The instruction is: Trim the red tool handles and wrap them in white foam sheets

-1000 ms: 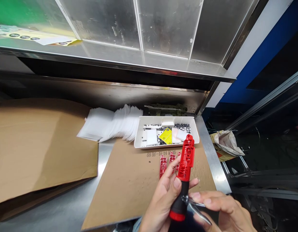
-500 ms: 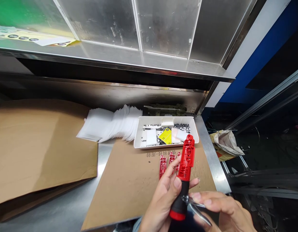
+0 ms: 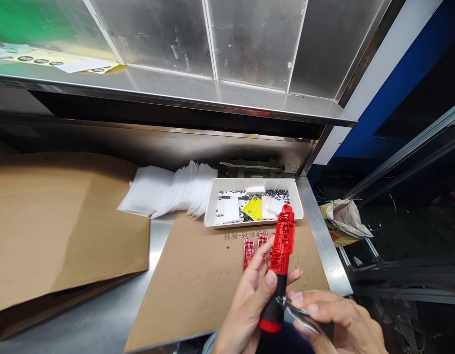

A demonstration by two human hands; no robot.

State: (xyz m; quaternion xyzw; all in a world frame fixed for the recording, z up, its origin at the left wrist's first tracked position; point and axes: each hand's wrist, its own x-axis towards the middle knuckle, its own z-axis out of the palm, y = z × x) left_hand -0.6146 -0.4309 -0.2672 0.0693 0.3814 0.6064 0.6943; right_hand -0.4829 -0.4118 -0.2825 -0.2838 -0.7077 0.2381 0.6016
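My left hand point(image 3: 249, 305) grips a red and black plastic tool point(image 3: 279, 260) upright, thumb on its black handle, red housing pointing away from me. My right hand point(image 3: 338, 322) pinches metal tweezers point(image 3: 299, 314) whose tips touch the tool's black lower part. Three small red plastic parts point(image 3: 257, 246) lie on the brown cardboard sheet point(image 3: 198, 280) just beyond my fingers. A white tray point(image 3: 217, 209) behind them holds small black screws, white pieces and a yellow label.
A fanned stack of white sheets point(image 3: 168, 189) lies left of the tray. A large cardboard sheet point(image 3: 61, 221) covers the left of the steel bench. A steel shelf point(image 3: 176, 93) overhangs the back. A crumpled bag point(image 3: 343, 219) sits off the right edge.
The tool and both hands have shifted very slightly down and left; otherwise nothing moved.
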